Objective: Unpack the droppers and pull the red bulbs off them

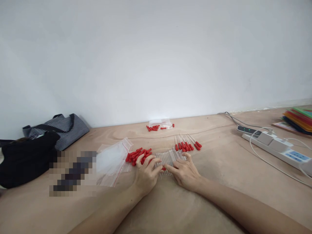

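Note:
My left hand (147,174) and my right hand (184,174) rest close together on a wooden table (219,195), fingertips meeting over a row of clear glass tubes (168,158). Between the fingertips a small red rubber cap (163,168) shows at a tube's end; which hand pinches it I cannot tell. A heap of loose red caps (138,155) lies just beyond my left hand. Several tubes fitted with red caps (187,144) lie beyond my right hand.
Clear zip bags (110,161) lie left of the caps. More red caps and a small bag (159,126) sit near the wall. Striped and black bags (36,143) are at far left. A power strip with cables (278,146) and coloured folders (298,118) lie right.

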Demonstrator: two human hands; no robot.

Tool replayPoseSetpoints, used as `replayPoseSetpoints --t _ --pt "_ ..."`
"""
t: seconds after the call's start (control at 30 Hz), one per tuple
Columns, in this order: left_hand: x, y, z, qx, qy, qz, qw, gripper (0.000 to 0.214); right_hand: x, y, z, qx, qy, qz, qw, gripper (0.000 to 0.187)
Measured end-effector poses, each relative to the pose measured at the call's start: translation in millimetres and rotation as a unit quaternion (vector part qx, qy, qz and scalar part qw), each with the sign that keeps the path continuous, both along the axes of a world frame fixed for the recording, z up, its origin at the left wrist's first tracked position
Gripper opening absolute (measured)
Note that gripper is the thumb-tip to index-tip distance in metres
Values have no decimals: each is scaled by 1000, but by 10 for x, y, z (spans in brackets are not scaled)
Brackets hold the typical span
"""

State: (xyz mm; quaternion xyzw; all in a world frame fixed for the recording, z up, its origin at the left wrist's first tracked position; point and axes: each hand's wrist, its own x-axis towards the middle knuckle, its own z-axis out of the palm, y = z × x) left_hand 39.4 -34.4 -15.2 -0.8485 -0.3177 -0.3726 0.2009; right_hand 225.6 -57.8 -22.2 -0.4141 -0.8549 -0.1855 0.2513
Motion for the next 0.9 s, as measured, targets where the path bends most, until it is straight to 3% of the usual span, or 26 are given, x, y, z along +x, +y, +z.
replayPoseSetpoints --t 0.13,0.37,0.6,0.9 --pt "-45 8 55 -11 -28 24 999 14 66 21 1 -20 8 -17 1000 49" --pt "-191 69 247 -56 -70 102 991 13 210 223 -92 -1 122 -51 991 31" --pt "-361 247 396 -116 -71 201 970 17 132 329 -195 19 146 -42 988 26" --pt "-118 358 298 -125 33 193 973 12 74 249 -161 -17 125 -37 991 19"
